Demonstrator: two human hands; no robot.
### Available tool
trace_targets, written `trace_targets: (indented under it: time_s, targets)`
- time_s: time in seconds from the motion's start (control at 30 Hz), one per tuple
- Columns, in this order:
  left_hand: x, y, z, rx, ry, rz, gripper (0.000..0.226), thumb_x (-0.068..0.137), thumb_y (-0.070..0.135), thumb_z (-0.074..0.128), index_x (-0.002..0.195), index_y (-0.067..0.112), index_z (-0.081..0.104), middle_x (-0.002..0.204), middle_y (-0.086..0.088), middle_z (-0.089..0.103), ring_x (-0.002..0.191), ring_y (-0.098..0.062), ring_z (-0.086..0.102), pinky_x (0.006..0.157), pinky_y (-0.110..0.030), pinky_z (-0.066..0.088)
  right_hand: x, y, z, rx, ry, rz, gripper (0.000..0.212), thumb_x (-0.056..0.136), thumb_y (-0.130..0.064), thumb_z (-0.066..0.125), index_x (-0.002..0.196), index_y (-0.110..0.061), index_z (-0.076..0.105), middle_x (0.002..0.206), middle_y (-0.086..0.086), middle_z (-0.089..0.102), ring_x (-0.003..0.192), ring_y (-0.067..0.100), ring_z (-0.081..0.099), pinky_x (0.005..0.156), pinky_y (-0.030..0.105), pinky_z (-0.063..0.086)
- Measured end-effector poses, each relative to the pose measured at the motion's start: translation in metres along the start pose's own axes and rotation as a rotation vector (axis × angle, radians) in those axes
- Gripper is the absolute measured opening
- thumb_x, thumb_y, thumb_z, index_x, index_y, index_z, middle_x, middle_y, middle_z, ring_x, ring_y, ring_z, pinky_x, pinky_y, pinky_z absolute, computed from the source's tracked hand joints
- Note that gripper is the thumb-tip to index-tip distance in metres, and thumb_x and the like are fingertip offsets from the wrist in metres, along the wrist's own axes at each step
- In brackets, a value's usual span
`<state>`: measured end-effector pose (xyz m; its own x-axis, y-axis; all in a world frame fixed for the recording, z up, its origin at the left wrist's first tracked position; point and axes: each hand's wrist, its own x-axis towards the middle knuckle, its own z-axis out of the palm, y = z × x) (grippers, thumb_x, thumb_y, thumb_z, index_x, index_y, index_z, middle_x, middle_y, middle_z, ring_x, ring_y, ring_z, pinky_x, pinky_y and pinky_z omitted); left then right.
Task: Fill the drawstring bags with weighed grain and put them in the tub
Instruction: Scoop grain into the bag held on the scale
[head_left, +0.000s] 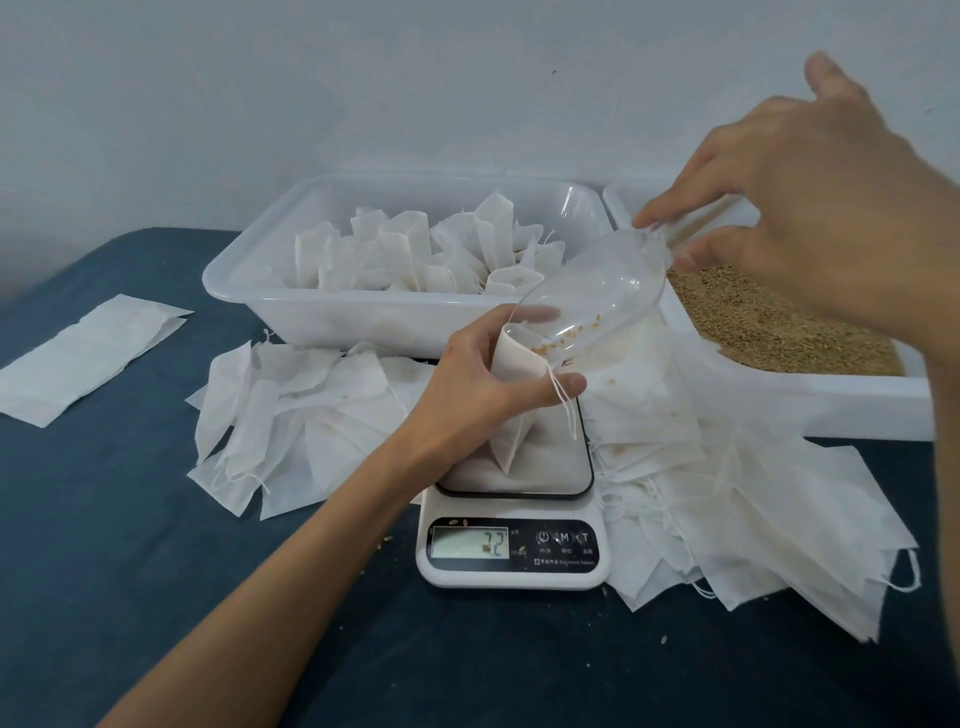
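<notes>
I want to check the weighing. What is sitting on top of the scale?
One small white bag stands on the scale, gripped at its mouth by the left hand. The bag and hand hide part of the platform. The display is partly legible only.

**Around your work area**

You have a dark blue cloth (156, 545) spread under everything, its surface speckled with small pale crumbs near the front edge. Behind it stands a plain pale wall (363, 93) (bare but for a few tiny dark specks at upper right), meeting the cloth along a soft, shadowed line at left.
</notes>
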<state>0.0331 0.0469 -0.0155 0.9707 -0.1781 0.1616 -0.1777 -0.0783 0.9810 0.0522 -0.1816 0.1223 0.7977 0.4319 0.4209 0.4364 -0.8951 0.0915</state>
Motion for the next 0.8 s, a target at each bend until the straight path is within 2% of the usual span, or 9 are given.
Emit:
trace_targets:
  time_s: [0.6, 0.7, 0.8]
  targets:
    - [-0.001, 0.000, -0.001, -0.074, -0.019, 0.000, 0.056, 0.073, 0.020, 0.090, 0.125, 0.026, 0.070, 0.121, -0.014, 0.073, 0.115, -0.033, 0.070, 0.109, -0.056, 0.051, 0.000, -0.003, -0.002, 0.004, 0.006, 0.009, 0.031, 0.083, -0.034, 0.079, 0.112, -0.043, 0.071, 0.114, -0.002, 0.070, 0.125, 0.030, 0.053, 0.123, 0.049, -0.002]
    - [-0.001, -0.001, -0.002, -0.071, -0.026, -0.003, 0.057, 0.073, 0.018, 0.090, 0.125, 0.024, 0.069, 0.112, -0.009, 0.076, 0.103, -0.023, 0.074, 0.104, -0.046, 0.056, 0.000, -0.002, -0.003, 0.024, -0.010, 0.028, 0.031, 0.083, -0.033, 0.079, 0.111, -0.041, 0.071, 0.112, -0.006, 0.069, 0.118, 0.025, 0.053, 0.122, 0.050, 0.001]
    - [0.000, -0.001, -0.001, -0.067, -0.040, 0.023, 0.056, 0.079, 0.006, 0.089, 0.129, 0.017, 0.067, 0.104, -0.007, 0.076, 0.095, -0.016, 0.071, 0.090, -0.028, 0.056, -0.001, 0.007, -0.004, 0.105, -0.050, 0.077, 0.028, 0.082, -0.030, 0.081, 0.104, -0.042, 0.068, 0.101, -0.013, 0.062, 0.098, 0.008, 0.043, 0.114, 0.051, 0.021]
